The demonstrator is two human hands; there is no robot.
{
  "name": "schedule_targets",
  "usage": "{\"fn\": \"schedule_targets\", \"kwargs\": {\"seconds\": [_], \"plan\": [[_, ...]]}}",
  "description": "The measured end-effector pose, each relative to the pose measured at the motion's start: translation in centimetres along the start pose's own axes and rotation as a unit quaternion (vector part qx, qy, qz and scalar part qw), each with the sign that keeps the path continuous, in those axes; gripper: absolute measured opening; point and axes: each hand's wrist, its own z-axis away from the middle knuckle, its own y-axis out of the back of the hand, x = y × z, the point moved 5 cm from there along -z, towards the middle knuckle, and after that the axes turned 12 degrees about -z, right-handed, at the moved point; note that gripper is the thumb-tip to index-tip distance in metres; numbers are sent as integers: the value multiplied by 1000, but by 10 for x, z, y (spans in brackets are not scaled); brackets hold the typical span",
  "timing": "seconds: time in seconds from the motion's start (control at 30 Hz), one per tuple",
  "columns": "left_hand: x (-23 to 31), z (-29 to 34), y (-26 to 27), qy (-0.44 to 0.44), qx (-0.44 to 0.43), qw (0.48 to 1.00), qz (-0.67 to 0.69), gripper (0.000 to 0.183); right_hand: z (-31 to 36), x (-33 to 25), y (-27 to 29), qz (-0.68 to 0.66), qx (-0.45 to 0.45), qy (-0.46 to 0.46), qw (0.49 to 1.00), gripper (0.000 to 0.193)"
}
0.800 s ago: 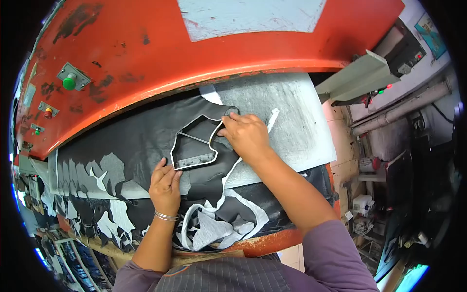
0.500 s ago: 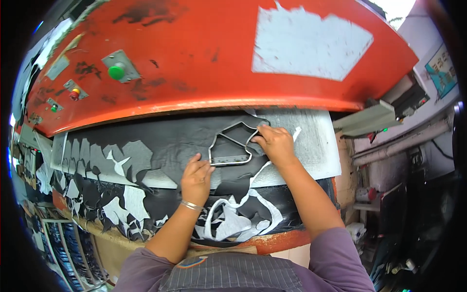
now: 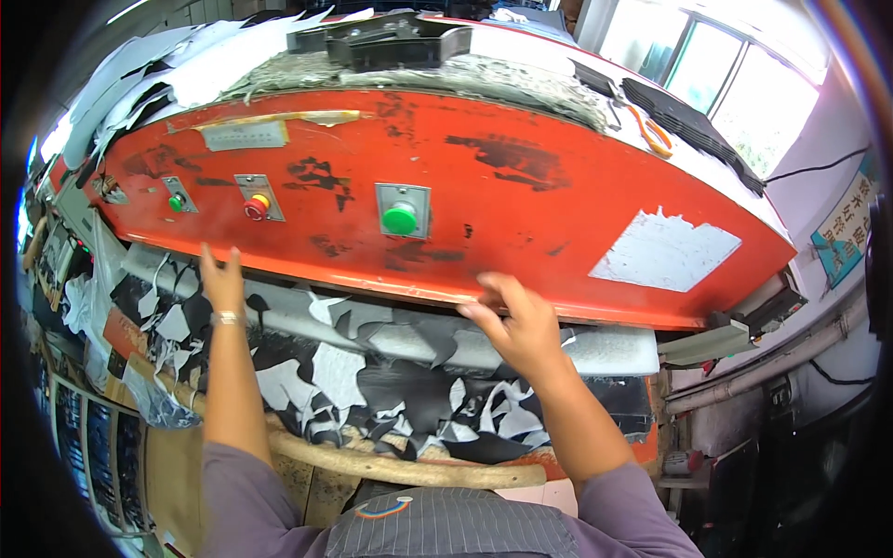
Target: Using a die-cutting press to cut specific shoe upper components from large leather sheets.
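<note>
Left hand [image 3: 223, 286]: raised before the lower edge of the red machine panel [image 3: 512, 214], below and left of the red button [image 3: 255, 206]; fingers parted, slightly blurred. Right hand [image 3: 524, 324]: at the same edge, below and right of the large green button [image 3: 400, 219]; thumb and fingers wide apart. From where I stand, I cannot tell whether either hand touches the panel, which spans the space before the person. Beneath it, black and light-grey scraps [image 3: 337, 377] lie on and before a pale board [image 3: 609, 351].
</note>
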Motion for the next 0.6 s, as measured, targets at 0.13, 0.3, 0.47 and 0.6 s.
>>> {"fn": "schedule_targets", "kwargs": {"seconds": [0.13,0.3,0.47,0.6], "plan": [[2,-70,44,-52,309,946,-77,68,-62,-63,-47,4,-1,104,995,39],[-21,-140,82,-58,-35,997,35,51,-87,-58,-81,149,-14,69,986,29],[40,17,62,-93,-203,975,-17,33,30,-48,-56,47,-168,-10,985,34],[82,176,38,-91,-393,914,31,25,161,-37,-54,110,-342,-82,930,37]]}}
